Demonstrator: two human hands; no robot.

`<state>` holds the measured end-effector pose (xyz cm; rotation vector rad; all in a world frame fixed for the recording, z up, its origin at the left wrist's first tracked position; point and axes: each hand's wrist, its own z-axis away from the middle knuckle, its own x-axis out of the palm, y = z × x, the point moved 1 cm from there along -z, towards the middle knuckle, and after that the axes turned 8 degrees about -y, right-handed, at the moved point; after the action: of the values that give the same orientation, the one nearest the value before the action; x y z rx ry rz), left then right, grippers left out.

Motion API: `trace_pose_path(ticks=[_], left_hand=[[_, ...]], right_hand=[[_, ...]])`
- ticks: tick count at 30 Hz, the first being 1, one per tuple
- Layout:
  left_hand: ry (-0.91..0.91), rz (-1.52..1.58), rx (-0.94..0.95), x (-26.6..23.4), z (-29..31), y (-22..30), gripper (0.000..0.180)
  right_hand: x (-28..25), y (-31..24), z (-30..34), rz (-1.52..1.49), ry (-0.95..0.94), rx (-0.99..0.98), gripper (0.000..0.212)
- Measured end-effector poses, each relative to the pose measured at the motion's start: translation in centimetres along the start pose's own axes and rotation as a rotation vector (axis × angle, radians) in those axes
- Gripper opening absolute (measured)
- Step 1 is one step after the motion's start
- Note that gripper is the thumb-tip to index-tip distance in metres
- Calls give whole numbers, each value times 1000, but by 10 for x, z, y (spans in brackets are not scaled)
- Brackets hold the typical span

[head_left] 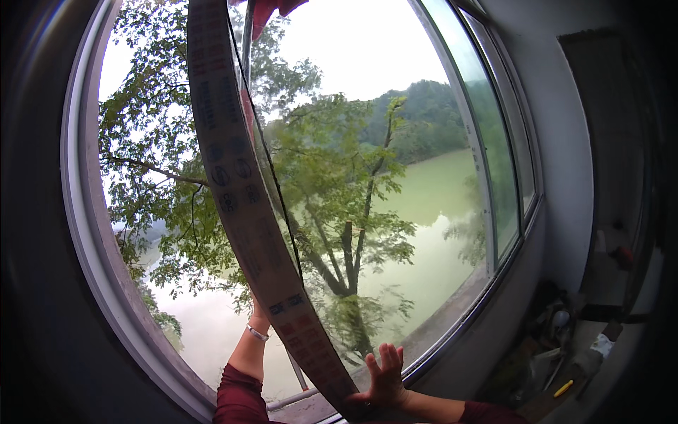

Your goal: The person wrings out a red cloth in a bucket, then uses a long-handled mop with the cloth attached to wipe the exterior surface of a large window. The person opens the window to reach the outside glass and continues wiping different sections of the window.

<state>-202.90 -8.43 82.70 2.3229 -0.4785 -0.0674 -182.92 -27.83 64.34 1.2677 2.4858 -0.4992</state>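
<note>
A tall window sash stands tilted in front of me, its wide edge covered in printed protective film. A black strip runs along that edge beside the glass pane. My left hand, with a silvery bracelet at the wrist, reaches outside the opening and meets the sash's left side. Its fingers are hidden behind the sash. Low on the other side, my right hand is open with fingers spread, its palm against or close to the glass and its thumb side by the film-covered edge.
A pale window frame surrounds the opening, with another glass sash at the right. Outside are trees and greenish water. Tools and clutter, including a yellow-handled tool, lie at the lower right. Red cloth hangs at the top.
</note>
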Motion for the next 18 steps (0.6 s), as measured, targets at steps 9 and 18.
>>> trace_pose_path(ticks=[9, 18], left_hand=[[-67, -361, 186, 79, -103, 31, 36], [-241, -259, 118, 154, -140, -16, 33]], right_hand=[[-2, 8, 0, 38, 34, -9, 107], [-4, 8, -1, 37, 46, -4, 103]])
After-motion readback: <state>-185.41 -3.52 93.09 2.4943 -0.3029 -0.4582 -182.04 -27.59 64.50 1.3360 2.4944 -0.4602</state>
